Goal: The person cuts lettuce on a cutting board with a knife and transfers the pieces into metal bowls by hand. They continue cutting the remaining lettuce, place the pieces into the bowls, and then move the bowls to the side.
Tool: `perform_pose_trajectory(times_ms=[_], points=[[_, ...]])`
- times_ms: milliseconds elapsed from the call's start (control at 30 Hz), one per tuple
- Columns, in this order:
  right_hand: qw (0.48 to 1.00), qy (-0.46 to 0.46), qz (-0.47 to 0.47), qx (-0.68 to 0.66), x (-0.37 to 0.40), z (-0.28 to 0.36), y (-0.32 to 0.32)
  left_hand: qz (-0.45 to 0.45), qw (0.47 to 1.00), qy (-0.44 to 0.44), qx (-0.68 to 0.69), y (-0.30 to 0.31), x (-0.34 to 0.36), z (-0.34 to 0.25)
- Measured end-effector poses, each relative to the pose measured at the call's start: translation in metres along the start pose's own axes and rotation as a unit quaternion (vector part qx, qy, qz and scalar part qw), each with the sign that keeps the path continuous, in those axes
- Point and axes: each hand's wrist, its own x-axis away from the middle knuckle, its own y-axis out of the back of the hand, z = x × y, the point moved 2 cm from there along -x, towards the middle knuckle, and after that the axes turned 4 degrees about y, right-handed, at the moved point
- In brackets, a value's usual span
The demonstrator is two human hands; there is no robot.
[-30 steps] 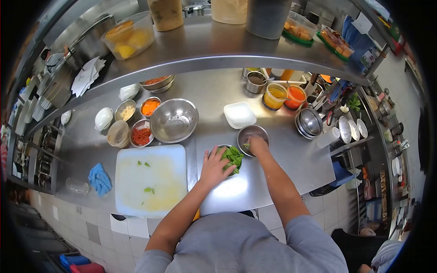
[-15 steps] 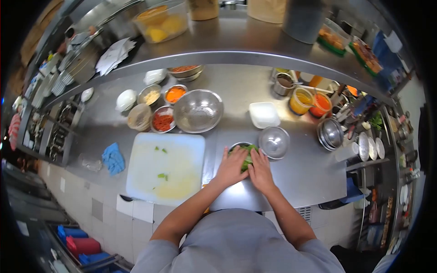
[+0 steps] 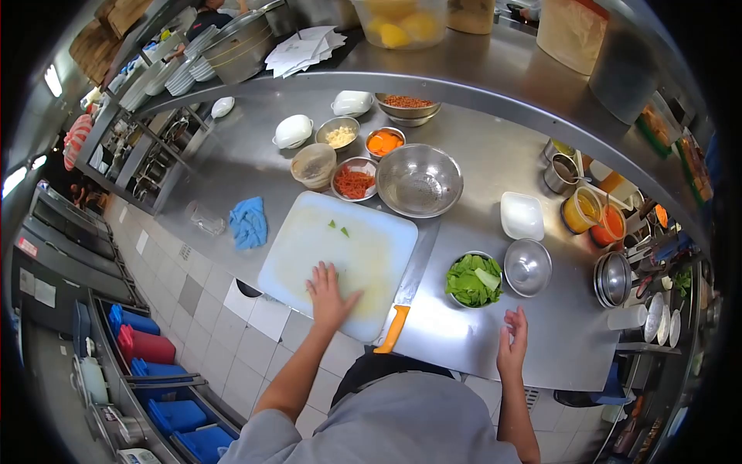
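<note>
My left hand [image 3: 329, 300] lies over the near part of the white cutting board [image 3: 363, 216], its fingers spread. Small green leaf bits [image 3: 338, 228] are on the board's far half. A knife with an orange handle [image 3: 393, 329] rests along the board's right edge. My right hand [image 3: 512, 340] hangs near the counter's front, holding nothing, its fingers loosely bent and apart. Just beyond it stands a bowl heaped with cut green leaves [image 3: 471, 280], beside an empty steel bowl [image 3: 528, 267].
Behind the board stand a large steel bowl [image 3: 420, 181], a bowl of orange-red shreds [image 3: 354, 179] and a bowl of pale chopped pieces [image 3: 338, 137]. A blue cloth [image 3: 248, 223] lies left. Sauce tubs [image 3: 581, 210] stand right. A steel shelf [image 3: 464, 93] crosses above the counter.
Both hands have come off the leaves in the bowl. The left moved onto the board, the right back toward the counter's edge. The view has swung left, and fewer green bits show on the board.
</note>
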Motion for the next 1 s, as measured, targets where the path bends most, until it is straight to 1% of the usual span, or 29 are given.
perform_pose_trajectory(times_ms=[67, 133, 167, 200, 233, 300, 333, 367, 400, 433, 500, 533, 567, 633, 667, 700, 733, 767, 800, 833, 867, 900, 933, 967, 1000], points=[[1.0, -0.023, 0.015, 0.009, 0.023, -0.006, -0.002, -0.001, 1.0, 0.006, -0.015, 0.004, -0.024, 0.015], [0.998, -0.034, 0.052, 0.023, 0.039, -0.006, -0.01, -0.006, 1.0, 0.005, -0.024, 0.001, -0.068, 0.022], [0.998, -0.035, 0.044, 0.028, 0.045, -0.002, -0.014, -0.022, 0.999, 0.017, -0.016, -0.005, -0.094, 0.024], [0.996, -0.047, 0.076, 0.029, 0.052, 0.003, -0.02, -0.037, 0.999, 0.03, -0.006, -0.009, -0.116, 0.023], [0.992, -0.059, 0.11, 0.03, 0.058, 0.01, -0.028, -0.034, 0.999, 0.024, 0.0, -0.01, -0.136, 0.016], [0.992, -0.055, 0.1, 0.045, 0.073, 0.028, -0.048, -0.033, 0.998, -0.049, 0.033, -0.013, -0.162, 0.004], [0.989, -0.077, 0.12, 0.027, 0.082, 0.038, -0.059, -0.029, 0.998, -0.051, 0.037, -0.02, -0.167, 0.004], [0.985, -0.099, 0.143, 0.009, 0.088, 0.05, -0.071, 0.012, 0.992, -0.106, 0.066, -0.03, -0.17, 0.003], [0.98, -0.117, 0.161, 0.002, 0.095, 0.062, -0.084, 0.052, 0.982, -0.158, 0.093, -0.038, -0.167, 0.006], [0.979, -0.119, 0.164, 0.005, 0.1, 0.065, -0.096, 0.055, 0.982, -0.155, 0.095, -0.039, -0.154, 0.015], [0.981, -0.043, 0.189, -0.002, 0.108, 0.069, -0.125, 0.072, 0.961, -0.214, 0.162, -0.032, -0.112, 0.037], [0.976, -0.039, 0.216, 0.005, 0.101, 0.092, -0.135, 0.074, 0.961, -0.212, 0.159, -0.021, -0.089, 0.048], [0.975, -0.04, 0.218, 0.003, 0.093, 0.101, -0.151, 0.08, 0.955, -0.219, 0.182, -0.009, -0.064, 0.061], [0.968, 0.071, 0.241, 0.018, 0.081, 0.12, -0.184, 0.085, 0.95, -0.221, 0.205, 0.036, -0.023, 0.073], [0.959, 0.111, 0.257, 0.04, 0.072, 0.127, -0.205, -0.002, 0.96, -0.221, 0.173, 0.072, -0.007, 0.071], [0.948, 0.152, 0.273, 0.063, 0.061, 0.132, -0.228, -0.09, 0.961, -0.219, 0.141, 0.092, 0.006, 0.074], [0.933, 0.182, 0.292, 0.11, 0.049, 0.136, -0.253, -0.094, 0.962, -0.213, 0.142, 0.091, 0.018, 0.087], [0.913, 0.214, 0.31, 0.155, 0.037, 0.138, -0.278, -0.086, 0.947, -0.124, 0.284, 0.086, 0.03, 0.108], [0.909, 0.221, 0.316, 0.156, 0.028, 0.134, -0.302, -0.078, 0.904, -0.034, 0.419, 0.078, 0.042, 0.13], [0.889, 0.24, 0.311, 0.236, 0.018, 0.125, -0.328, 0.022, 0.855, 0.069, 0.514, 0.061, 0.057, 0.154], [0.862, 0.258, 0.303, 0.313, 0.007, 0.119, -0.35, 0.121, 0.777, 0.166, 0.595, 0.045, 0.072, 0.173], [0.858, 0.267, 0.308, 0.312, -0.003, 0.114, -0.369, 0.111, 0.776, 0.171, 0.597, 0.04, 0.084, 0.184], [0.853, 0.268, 0.285, 0.346, -0.012, 0.11, -0.386, 0.198, 0.667, 0.249, 0.674, 0.032, 0.098, 0.194], [0.846, 0.268, 0.262, 0.38, -0.02, 0.117, -0.399, 0.279, 0.535, 0.316, 0.732, 0.027, 0.106, 0.2], [0.848, 0.26, 0.268, 0.377, -0.023, 0.123, -0.414, 0.27, 0.532, 0.32, 0.736, 0.023, 0.107, 0.208]])
